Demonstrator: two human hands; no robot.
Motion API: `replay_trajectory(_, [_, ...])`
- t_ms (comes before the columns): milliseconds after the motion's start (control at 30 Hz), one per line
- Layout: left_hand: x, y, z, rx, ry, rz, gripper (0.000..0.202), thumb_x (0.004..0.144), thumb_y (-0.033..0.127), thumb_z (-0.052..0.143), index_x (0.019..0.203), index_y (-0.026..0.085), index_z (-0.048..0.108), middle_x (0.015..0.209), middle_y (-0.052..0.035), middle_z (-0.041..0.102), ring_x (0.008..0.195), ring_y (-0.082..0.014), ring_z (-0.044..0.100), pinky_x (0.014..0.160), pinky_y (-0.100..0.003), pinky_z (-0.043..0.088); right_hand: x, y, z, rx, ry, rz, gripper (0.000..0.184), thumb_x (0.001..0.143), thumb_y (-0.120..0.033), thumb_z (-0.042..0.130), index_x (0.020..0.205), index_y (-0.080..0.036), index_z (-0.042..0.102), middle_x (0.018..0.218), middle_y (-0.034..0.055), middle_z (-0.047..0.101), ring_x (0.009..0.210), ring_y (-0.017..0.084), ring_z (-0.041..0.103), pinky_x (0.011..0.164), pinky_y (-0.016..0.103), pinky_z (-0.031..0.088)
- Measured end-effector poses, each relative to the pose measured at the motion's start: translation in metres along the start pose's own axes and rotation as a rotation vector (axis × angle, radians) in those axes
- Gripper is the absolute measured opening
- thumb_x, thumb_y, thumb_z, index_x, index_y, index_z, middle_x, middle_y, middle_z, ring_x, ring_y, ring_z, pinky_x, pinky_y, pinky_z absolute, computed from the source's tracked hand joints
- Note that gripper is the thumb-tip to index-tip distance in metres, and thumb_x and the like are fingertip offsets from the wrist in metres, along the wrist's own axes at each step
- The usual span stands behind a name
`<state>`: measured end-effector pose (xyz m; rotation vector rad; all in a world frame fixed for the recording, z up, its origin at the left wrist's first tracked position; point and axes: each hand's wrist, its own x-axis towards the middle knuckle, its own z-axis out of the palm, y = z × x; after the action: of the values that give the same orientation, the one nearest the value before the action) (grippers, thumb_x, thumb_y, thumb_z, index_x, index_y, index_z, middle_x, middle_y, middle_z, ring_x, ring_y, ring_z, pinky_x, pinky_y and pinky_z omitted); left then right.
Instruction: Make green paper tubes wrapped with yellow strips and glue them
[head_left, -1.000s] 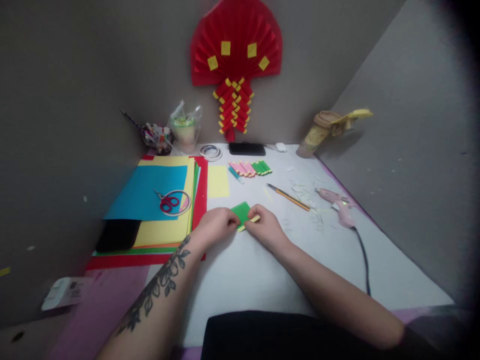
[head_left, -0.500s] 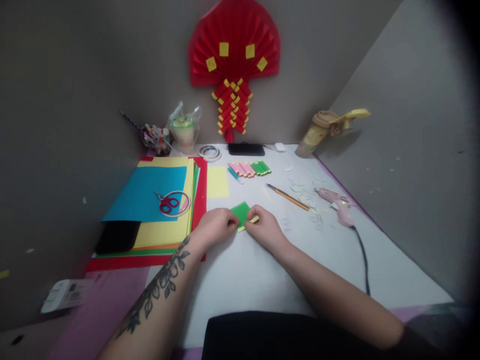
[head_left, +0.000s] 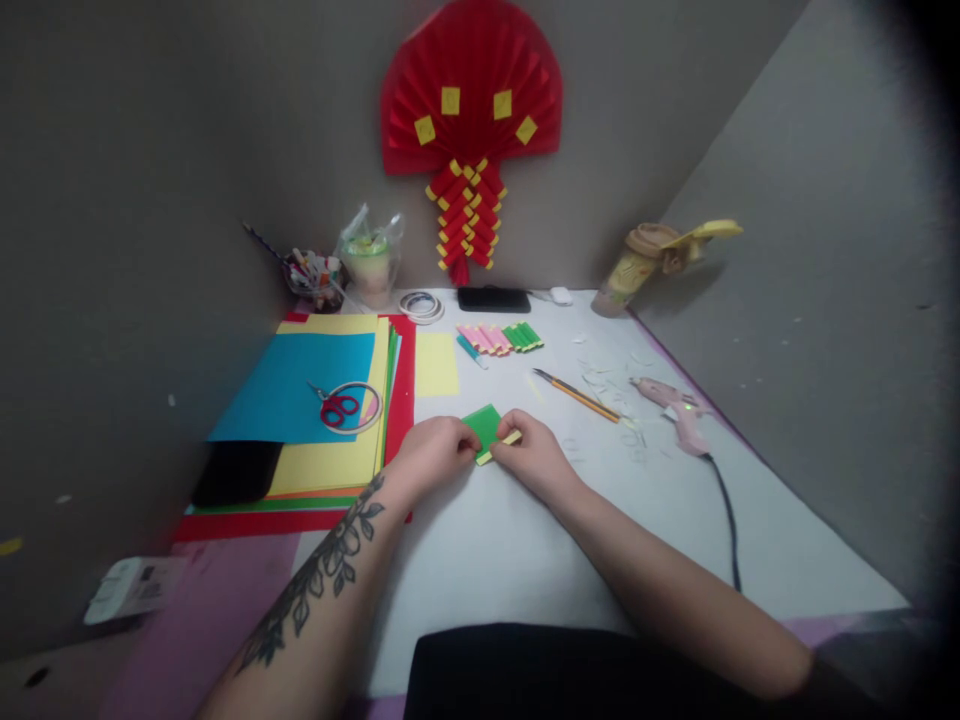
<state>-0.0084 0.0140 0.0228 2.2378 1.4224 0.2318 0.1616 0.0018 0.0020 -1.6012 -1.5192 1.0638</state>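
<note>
A small green paper piece [head_left: 484,425] with a yellow strip [head_left: 501,445] along its near edge lies on the white table sheet [head_left: 495,540]. My left hand [head_left: 431,452] pinches its left side, fingers closed. My right hand [head_left: 531,455] pinches its right side at the yellow strip, fingers closed too. Both hands rest on the table, close together.
A stack of coloured paper [head_left: 322,410] with red scissors [head_left: 337,405] and a tape ring lies left. Rolled pink and green tubes [head_left: 499,337], a pencil [head_left: 576,394], a pink glue gun [head_left: 679,408] with cord, a phone [head_left: 493,298], a cup [head_left: 634,265] and a red paper decoration [head_left: 471,120] are beyond.
</note>
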Motion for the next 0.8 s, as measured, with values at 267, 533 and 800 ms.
replay_trajectory(267, [0.0006,0.0000,-0.0005,-0.011,-0.005,0.005,0.025,0.075,0.023,0.048,0.083,0.027,0.072,0.089,0.0012,0.072,0.078,-0.0170,0.063,0.059,-0.023,0.040,0.0005,0.0034,0.0028,-0.067,0.008,-0.015,0.011,0.060,-0.018,0.054,0.068,-0.021,0.048,0.054,-0.0076,0.048,0.050,0.012,0.050,0.048,0.022,0.035])
replay_trajectory(533, [0.0000,0.0002,-0.0021,-0.026,-0.023,0.000,0.027,0.075,0.023,0.047,0.085,0.027,0.072,0.091,0.0014,0.072,0.079,-0.0164,0.062,0.060,-0.022,0.040,0.0012,0.0048,0.0035,-0.076,0.017,-0.036,0.010,0.060,-0.018,0.054,0.068,-0.022,0.048,0.057,-0.0073,0.051,0.049,0.011,0.047,0.049,0.022,0.036])
replay_trajectory(800, [-0.0026,0.0061,-0.0074,-0.043,-0.050,-0.057,0.024,0.075,0.029,0.050,0.085,0.026,0.072,0.090,-0.0009,0.072,0.080,-0.0180,0.063,0.059,-0.023,0.040,0.0018,0.0090,0.0044,-0.081,0.026,-0.063,0.010,0.060,-0.019,0.052,0.068,-0.022,0.049,0.058,-0.0063,0.052,0.050,0.012,0.048,0.050,0.023,0.037])
